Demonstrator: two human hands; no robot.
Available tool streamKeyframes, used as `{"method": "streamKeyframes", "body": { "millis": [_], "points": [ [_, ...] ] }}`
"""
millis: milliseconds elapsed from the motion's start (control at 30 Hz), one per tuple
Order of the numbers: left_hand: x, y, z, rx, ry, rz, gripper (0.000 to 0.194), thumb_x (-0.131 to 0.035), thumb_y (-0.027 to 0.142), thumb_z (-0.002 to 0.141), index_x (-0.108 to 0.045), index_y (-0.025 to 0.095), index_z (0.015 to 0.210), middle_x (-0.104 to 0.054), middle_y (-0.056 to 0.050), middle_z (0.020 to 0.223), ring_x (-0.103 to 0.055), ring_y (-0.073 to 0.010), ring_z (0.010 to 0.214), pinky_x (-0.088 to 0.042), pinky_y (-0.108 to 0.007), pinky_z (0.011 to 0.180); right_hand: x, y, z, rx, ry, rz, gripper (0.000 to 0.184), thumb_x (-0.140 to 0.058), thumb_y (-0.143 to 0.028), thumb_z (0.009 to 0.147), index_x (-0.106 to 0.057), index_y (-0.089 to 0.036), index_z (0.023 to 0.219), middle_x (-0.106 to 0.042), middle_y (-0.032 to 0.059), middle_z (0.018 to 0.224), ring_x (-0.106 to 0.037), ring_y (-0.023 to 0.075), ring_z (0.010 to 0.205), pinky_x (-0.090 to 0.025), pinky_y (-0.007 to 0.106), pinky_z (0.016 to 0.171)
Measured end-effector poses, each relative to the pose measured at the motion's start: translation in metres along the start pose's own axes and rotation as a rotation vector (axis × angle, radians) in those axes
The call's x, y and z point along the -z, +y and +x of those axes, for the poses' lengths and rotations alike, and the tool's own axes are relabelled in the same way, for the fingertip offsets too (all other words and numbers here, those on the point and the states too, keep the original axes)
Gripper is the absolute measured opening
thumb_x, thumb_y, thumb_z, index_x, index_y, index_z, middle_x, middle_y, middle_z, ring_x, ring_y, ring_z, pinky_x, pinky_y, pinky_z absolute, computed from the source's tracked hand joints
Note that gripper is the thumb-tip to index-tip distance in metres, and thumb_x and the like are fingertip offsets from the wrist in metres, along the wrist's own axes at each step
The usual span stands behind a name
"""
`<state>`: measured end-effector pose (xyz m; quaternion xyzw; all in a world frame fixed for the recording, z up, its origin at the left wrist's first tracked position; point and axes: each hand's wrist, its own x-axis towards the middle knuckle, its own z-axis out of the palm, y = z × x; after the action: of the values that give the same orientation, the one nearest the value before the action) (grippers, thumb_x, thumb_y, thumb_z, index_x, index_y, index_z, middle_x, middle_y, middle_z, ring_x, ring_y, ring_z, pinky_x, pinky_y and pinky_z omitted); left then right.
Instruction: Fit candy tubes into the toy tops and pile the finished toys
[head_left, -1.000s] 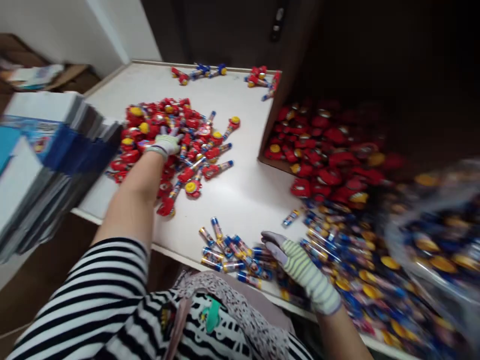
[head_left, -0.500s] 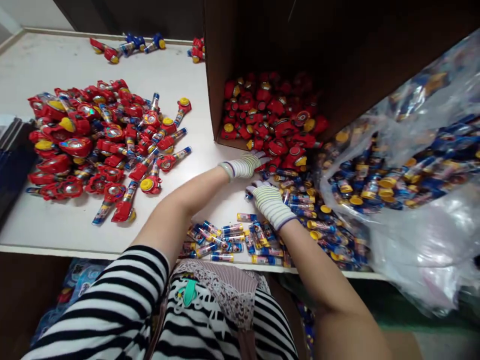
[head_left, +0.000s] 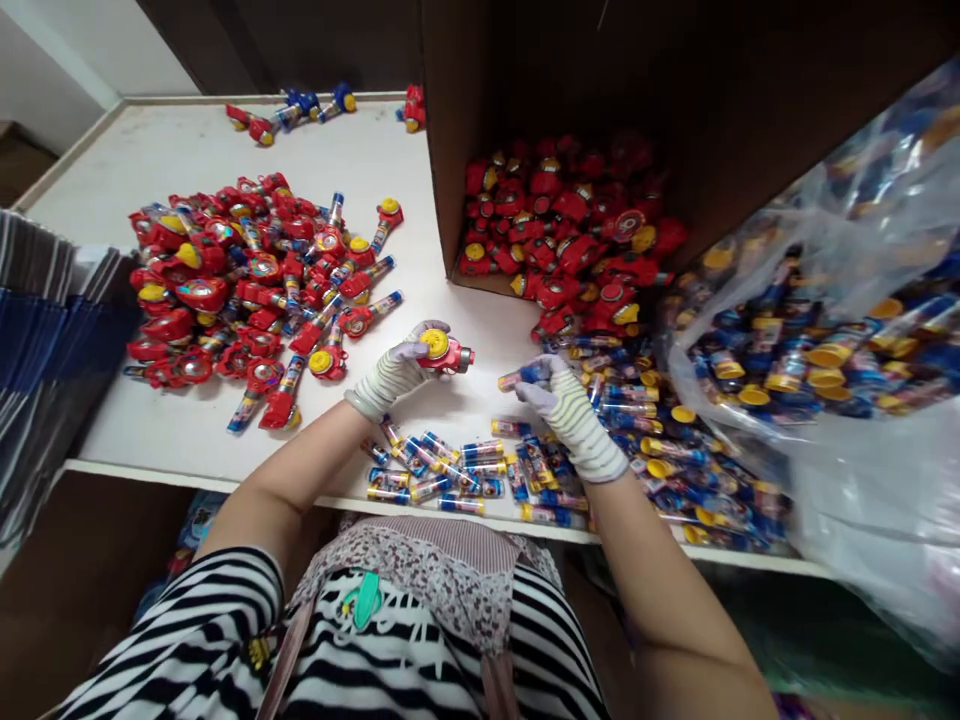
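Note:
My left hand [head_left: 397, 375], in a striped knit glove, is closed around a red toy piece [head_left: 445, 356] with a yellow round knob; its dark stub end points right. Across a small gap, my right hand [head_left: 574, 415], gloved alike, grips a small clear tube [head_left: 523, 377] with a blue and yellow wrapper, its free end towards the red piece. The two held parts are apart. Below them, several loose tubes [head_left: 457, 465] lie along the table's front edge. More red toy pieces [head_left: 577, 230] fill the mouth of the cardboard box ahead.
Red toys with tubes attached [head_left: 225, 290] are heaped on the white table [head_left: 442, 410] at left. A brown cardboard box [head_left: 442, 150] stands open ahead. At right a clear plastic bag [head_left: 862, 470] spills tubes. Stacked folded sheets [head_left: 67, 350] stand at far left.
My left hand has drawn back left from the box opening with a red toy piece. My right hand has lifted a tube from beside the pile. The view has shifted slightly.

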<state>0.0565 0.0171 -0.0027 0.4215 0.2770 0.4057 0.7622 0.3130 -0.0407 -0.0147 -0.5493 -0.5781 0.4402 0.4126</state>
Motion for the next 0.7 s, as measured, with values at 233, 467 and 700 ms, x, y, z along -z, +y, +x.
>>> {"method": "streamKeyframes", "body": {
  "millis": [233, 467, 700],
  "points": [
    [-0.018, -0.003, -0.016, -0.106, 0.059, 0.024, 0.060, -0.073, 0.063, 0.072, -0.055, 0.015, 0.104, -0.063, -0.005, 0.082, -0.060, -0.0150, 0.056, -0.046, -0.024, 0.044, -0.042, -0.027, -0.029, -0.097, 0.032, 0.484, 0.039, -0.078, -0.038, 0.073, -0.052, -0.024, 0.099, -0.067, -0.0017, 0.086, -0.068, 0.0151, 0.073, -0.056, 0.033, 0.074],
    [-0.023, 0.020, -0.023, -0.162, 0.117, 0.492, 0.048, -0.073, 0.055, 0.075, -0.063, 0.012, 0.092, -0.061, -0.004, 0.078, -0.055, -0.0104, 0.057, -0.041, -0.020, 0.047, -0.043, -0.024, -0.039, 0.142, -0.105, -0.233, 0.042, -0.057, -0.050, 0.090, -0.066, -0.018, 0.116, -0.072, 0.0128, 0.108, -0.068, 0.0271, 0.097, -0.053, 0.043, 0.087],
    [-0.043, 0.018, -0.030, -0.227, 0.153, 0.502, 0.042, -0.067, 0.053, 0.080, -0.062, 0.013, 0.091, -0.059, -0.002, 0.077, -0.053, -0.0106, 0.058, -0.043, -0.022, 0.052, -0.037, -0.037, -0.047, 0.220, -0.051, -0.414, 0.046, -0.048, -0.054, 0.095, -0.068, -0.019, 0.116, -0.074, 0.0125, 0.105, -0.068, 0.0271, 0.095, -0.051, 0.037, 0.083]
  ]
}}
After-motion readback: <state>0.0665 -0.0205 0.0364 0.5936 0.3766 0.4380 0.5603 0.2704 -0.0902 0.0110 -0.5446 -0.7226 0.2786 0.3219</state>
